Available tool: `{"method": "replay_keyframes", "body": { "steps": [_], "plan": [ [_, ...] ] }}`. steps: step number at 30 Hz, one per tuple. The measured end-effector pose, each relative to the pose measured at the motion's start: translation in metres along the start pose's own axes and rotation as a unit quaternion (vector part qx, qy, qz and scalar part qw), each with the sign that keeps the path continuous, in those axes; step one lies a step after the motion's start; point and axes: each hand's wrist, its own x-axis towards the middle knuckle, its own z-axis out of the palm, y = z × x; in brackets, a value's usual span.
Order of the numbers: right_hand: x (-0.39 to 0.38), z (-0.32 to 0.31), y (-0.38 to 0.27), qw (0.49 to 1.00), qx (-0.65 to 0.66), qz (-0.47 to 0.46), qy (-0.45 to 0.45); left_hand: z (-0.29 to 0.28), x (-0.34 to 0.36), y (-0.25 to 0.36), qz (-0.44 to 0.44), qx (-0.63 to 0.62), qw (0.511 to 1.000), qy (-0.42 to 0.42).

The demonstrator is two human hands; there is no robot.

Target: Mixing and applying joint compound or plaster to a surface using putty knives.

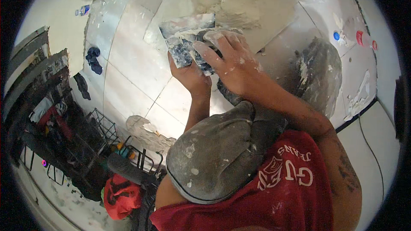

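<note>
Both my hands are together over the pale floor, at a plaster-smeared trowel (187, 24) with a wide, flat grey blade. My left hand (191, 77) is closed from below around a dark, speckled flat piece (182, 53) caked with plaster; whether it belongs to the trowel I cannot tell. From above, my right hand (235, 57) curls its whitened fingers over the trowel's near right side, the thumb lying across the dark part. The handle is mostly hidden under my fingers. Beyond the blade, wet beige plaster (233, 4) is spread on the floor.
A dark plaster-stained bulky object (321, 75) stands at right, near a bottle with a red label (364, 39) and a blue cap (336, 36). At left lie a small bottle (82, 10), black cloth (93, 60), a wire rack (105, 126) and a red bag-like item (122, 196).
</note>
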Motion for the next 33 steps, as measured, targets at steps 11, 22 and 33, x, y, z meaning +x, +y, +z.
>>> {"method": "replay_keyframes", "body": {
  "steps": [11,22,33],
  "plan": [
    [0.01,-0.003,0.062,0.986,-0.044,0.151,-0.053,0.01,-0.01,0.007,-0.105,-0.133,0.986,-0.004],
    [-0.023,-0.058,0.085,0.975,0.047,0.205,-0.078,-0.025,0.038,-0.045,0.231,0.165,0.953,0.11],
    [-0.02,-0.013,0.03,0.979,0.068,0.138,-0.131,-0.021,0.019,-0.043,-0.235,-0.128,0.962,0.046]
  ]
}}
